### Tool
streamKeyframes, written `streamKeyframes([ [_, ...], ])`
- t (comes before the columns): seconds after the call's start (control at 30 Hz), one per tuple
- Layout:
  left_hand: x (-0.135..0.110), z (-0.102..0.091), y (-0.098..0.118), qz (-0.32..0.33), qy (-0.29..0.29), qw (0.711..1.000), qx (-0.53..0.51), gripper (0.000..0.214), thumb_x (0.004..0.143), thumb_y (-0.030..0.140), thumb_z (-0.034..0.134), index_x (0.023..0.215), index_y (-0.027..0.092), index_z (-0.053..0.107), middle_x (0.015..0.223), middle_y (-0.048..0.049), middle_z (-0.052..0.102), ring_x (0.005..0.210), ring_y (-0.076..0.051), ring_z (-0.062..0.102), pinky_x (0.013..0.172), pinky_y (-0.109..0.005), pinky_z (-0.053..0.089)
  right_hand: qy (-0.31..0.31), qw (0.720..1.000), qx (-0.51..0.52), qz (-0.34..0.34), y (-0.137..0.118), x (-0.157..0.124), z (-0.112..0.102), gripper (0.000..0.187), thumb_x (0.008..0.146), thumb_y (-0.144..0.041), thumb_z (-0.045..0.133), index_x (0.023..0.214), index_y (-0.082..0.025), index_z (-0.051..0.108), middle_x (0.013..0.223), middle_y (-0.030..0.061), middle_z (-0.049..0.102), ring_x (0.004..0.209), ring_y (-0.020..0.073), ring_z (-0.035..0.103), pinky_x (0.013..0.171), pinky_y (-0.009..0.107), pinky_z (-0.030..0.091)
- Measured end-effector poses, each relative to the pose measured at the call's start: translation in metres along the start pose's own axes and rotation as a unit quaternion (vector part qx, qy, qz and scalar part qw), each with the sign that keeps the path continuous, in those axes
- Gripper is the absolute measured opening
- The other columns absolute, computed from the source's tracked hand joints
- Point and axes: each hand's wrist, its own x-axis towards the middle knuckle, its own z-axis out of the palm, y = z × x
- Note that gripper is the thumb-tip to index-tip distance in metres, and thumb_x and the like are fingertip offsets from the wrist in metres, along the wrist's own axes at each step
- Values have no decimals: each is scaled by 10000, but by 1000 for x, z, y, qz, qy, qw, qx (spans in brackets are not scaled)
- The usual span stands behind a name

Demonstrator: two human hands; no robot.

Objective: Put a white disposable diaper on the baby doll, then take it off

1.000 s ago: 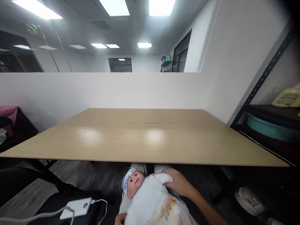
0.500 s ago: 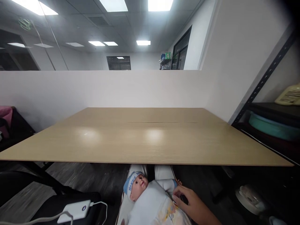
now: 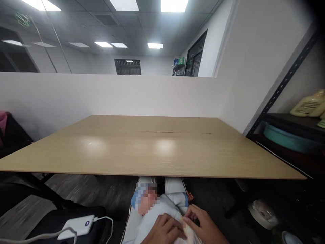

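Observation:
A baby doll [image 3: 152,218] in a white long-sleeved top with blue cuffs and a blue cap lies on its back across the lap, its head toward the table. Around its lower body is a pale printed garment [image 3: 189,234] with yellow-orange patches. My right hand [image 3: 203,220] pinches the garment's upper edge with thumb and forefinger. My left hand [image 3: 166,230] rests over the doll's belly, its curled fingers closed at the same edge; the fingertips are partly hidden. The doll's legs are out of sight.
A wooden table [image 3: 142,156] spans the front, its near edge just above the doll. On a black chair [image 3: 45,223] at left lies a white power bank [image 3: 78,226] with cables. Shelves at right hold yellowish bottles [image 3: 307,104] and a teal basin [image 3: 289,138].
My left hand has come into view from below onto the doll's belly. My right hand has shifted slightly down and left, off the doll's arm. The view has turned slightly.

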Motion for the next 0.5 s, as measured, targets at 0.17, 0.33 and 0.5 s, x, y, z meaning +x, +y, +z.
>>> streamKeyframes([
  [0.17, -3, -3, -1, -37, 0, 998, -42, 311, 1035, 517, 550, 1236, 293, 630, 1188, -4, 743, 1050, -202, 618, 885, -300, 412, 20, 999, -32, -22, 14, 7, 6, 276, 977, -384, 558, 807, -190, 657, 832, 31, 674, 774, 191, 642, 720, 293, 474],
  [0.33, -3, -2, 2, -94, -5, 991, -90, 177, 1032, 363, 556, 1057, 233, 673, 1075, -21, 767, 988, -193, 631, 888, -312, 412, 78, 995, -58, -2, 40, 24, 3, 301, 979, -424, 529, 858, -190, 673, 816, 49, 681, 746, 211, 641, 727, 334, 496],
  [0.5, -11, -33, -13, -150, -44, 981, -111, 291, 1003, 504, 559, 965, 304, 768, 854, -24, 730, 835, -204, 635, 787, -312, 475, 42, 998, -43, -26, 18, 20, -5, 338, 975, -445, 564, 1177, -216, 709, 1196, 116, 697, 1121, 278, 647, 1022, 411, 493],
])
